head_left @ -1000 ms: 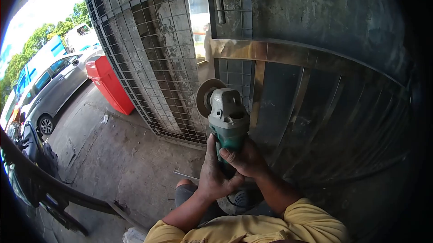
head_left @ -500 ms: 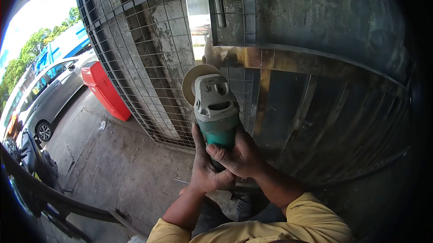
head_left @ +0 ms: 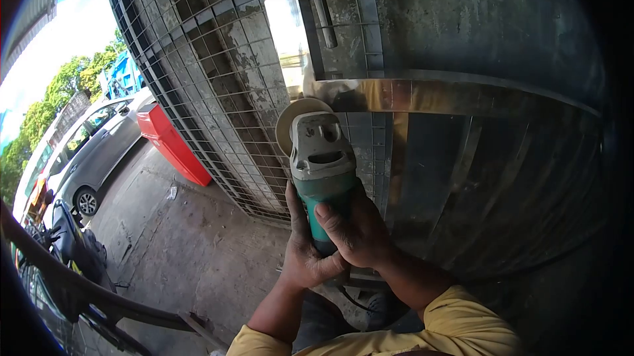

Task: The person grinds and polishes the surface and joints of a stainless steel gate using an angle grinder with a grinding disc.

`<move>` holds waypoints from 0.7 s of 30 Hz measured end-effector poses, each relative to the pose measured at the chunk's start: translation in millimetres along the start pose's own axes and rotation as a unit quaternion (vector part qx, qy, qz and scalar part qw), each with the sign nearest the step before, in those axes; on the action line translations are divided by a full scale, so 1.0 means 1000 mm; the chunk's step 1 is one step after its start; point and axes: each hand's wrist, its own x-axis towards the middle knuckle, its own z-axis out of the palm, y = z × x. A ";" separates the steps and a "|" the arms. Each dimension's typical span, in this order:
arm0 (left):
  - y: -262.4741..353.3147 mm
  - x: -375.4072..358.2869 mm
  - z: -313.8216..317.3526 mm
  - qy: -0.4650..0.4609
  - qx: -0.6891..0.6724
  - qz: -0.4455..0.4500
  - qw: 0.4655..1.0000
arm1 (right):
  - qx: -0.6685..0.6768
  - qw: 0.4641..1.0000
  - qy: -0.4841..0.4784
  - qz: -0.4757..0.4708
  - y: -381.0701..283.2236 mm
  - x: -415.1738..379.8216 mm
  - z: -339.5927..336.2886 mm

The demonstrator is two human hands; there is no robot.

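Both of my hands are wrapped around a green and grey angle grinder point(head_left: 322, 178). My left hand point(head_left: 305, 253) grips its body from the left and below. From the right, my right hand point(head_left: 362, 234) closes around the same body, thumb across the top. A pale round disc point(head_left: 285, 128) shows at the tool's head, partly hidden by the grey housing. In the view it overlaps the lower corner of a shiny metal frame point(head_left: 370, 95); whether it touches I cannot tell. A cord point(head_left: 353, 300) hangs below the grip.
Behind the frame stands a wire mesh panel point(head_left: 218, 85) before a worn wall. To the left are a red bin point(head_left: 175, 144), a grey car point(head_left: 99, 151) and a motorcycle point(head_left: 69, 240). A dark curved bar point(head_left: 125, 306) crosses the lower left.
The camera view has turned a little, so the bin, car and frame sit farther right and lower. The grinder appears slightly right, still in both hands. More of the cord shows.
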 end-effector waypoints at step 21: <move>-0.015 0.010 -0.005 0.014 0.017 0.053 0.998 | -0.011 1.000 -0.013 0.009 0.007 0.012 -0.004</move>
